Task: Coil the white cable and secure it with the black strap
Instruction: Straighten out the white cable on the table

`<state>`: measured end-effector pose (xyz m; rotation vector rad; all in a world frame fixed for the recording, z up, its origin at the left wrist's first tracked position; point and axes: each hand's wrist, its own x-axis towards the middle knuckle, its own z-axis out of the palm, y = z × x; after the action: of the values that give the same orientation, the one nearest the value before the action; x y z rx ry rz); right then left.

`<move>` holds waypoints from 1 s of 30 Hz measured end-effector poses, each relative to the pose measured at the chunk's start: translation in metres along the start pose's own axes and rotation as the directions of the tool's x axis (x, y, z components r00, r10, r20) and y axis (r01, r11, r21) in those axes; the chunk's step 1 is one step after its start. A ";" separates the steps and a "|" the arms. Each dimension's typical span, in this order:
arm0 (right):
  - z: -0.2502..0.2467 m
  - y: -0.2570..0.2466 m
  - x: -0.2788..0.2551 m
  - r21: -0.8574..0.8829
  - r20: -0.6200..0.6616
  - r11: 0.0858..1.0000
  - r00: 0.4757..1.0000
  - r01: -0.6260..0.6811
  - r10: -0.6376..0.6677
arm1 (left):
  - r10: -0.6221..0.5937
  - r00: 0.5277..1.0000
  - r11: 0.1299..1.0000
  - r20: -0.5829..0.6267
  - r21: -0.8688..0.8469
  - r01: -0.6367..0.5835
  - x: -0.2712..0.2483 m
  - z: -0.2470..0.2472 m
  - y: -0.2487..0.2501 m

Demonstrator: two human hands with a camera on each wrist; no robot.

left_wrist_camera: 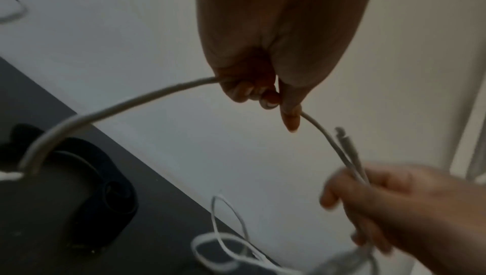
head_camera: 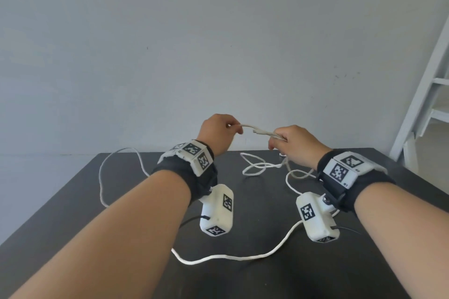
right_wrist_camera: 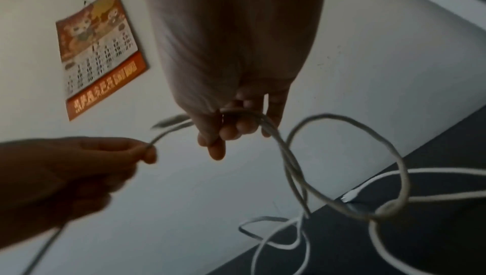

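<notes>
Taking the short raised span of the white cable [head_camera: 252,128] between the two hands as the landmark, and reading from its left end:

At the left end, the left hand [head_camera: 218,133] pinches the cable between thumb and curled fingers [left_wrist_camera: 265,96]. From that pinch the cord drops away behind and below the hand and runs out in a wide loose loop over the left part of the dark counter [head_camera: 60,213], then back across its near side beneath the forearms.

The span itself lies roughly level, its long axis running left to right, lifted clear of the counter and slightly arched.

At the right end, the right hand [head_camera: 294,145] has its fingers [right_wrist_camera: 236,127] curled around the cable, with what looks like two strands lying side by side there; a plug tip [left_wrist_camera: 340,132] sticks out toward the left hand alongside the span. Below this hand one hanging loop and several slack turns fall to the far right part of the counter.

So the right hand seems to be the gathering point and the left the feeder: the coming turn likely depends on carrying the left end rightward along the span's axis to lay a fresh loop into the right hand's fingers. Coiling appears barely begun. The black strap cannot be made out with certainty in any view.
</notes>
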<state>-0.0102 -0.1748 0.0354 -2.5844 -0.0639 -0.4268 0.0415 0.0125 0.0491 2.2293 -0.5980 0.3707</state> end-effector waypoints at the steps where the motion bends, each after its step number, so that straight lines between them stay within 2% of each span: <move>1: 0.001 0.006 -0.001 -0.018 0.005 1.000 1.000 -0.025 0.025 | -0.032 0.999 0.999 -0.028 -0.015 0.031 0.002 -0.004 -0.005; 6: 0.006 0.038 0.000 -0.105 -0.020 0.987 0.993 -0.122 0.120 | -0.211 0.960 0.977 -0.182 -0.032 0.209 0.005 -0.034 -0.042; 10: 0.011 0.050 0.006 -0.218 -0.067 0.968 0.991 -0.125 0.113 | -0.293 0.935 0.954 -0.200 0.010 0.301 0.003 -0.047 -0.067; 13: 0.010 0.055 0.008 -0.355 -0.115 0.918 0.983 -0.177 0.145 | -0.412 0.879 0.905 -0.239 0.003 0.425 0.006 -0.057 -0.084; 15: 0.008 0.056 0.010 -0.382 -0.132 0.903 0.979 -0.198 0.159 | -0.464 0.871 0.861 -0.161 0.152 0.486 0.007 -0.059 -0.091; 16: 0.008 0.054 0.012 -0.365 -0.141 0.912 0.980 -0.186 0.144 | -0.467 0.877 0.839 -0.112 0.257 0.479 0.006 -0.056 -0.091; 18: 0.012 0.043 0.018 -0.358 -0.150 0.926 0.986 -0.120 0.070 | -0.412 0.911 0.839 -0.018 0.382 0.387 0.003 -0.042 -0.081; 19: 0.014 0.036 0.021 -0.377 -0.142 0.922 0.989 -0.084 0.032 | -0.340 0.940 0.853 0.024 0.428 0.298 0.002 -0.033 -0.073; 21: 0.018 0.024 0.027 -0.427 -0.114 0.903 0.993 -0.032 -0.019 | -0.125 0.989 0.849 0.075 0.523 0.067 -0.001 -0.016 -0.052; 23: 0.020 0.015 0.030 -0.442 -0.097 0.897 0.994 0.009 -0.058 | 0.091 0.990 0.827 0.104 0.547 -0.133 0.001 -0.001 -0.031; 24: 0.021 0.011 0.031 -0.433 -0.094 0.901 0.992 0.030 -0.079 | 0.157 0.980 0.846 0.119 0.496 -0.196 0.004 0.003 -0.022; 25: 0.020 0.009 0.032 -0.422 -0.096 0.905 0.991 0.049 -0.098 | 0.173 0.975 0.886 0.137 0.411 -0.215 0.006 0.005 -0.015; 27: 0.019 0.007 0.033 -0.404 -0.107 0.912 0.987 0.070 -0.123 | 0.119 0.977 0.946 0.177 0.280 -0.166 0.011 0.002 -0.011; 30: 0.015 0.018 0.031 -0.414 -0.135 0.910 0.985 0.038 -0.102 | 0.054 0.992 0.967 0.113 0.240 -0.080 0.014 -0.012 -0.025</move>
<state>0.0259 -0.1839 0.0245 -2.9564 -0.0132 -0.7355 0.0662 0.0322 0.0477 2.4812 -0.7193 0.3794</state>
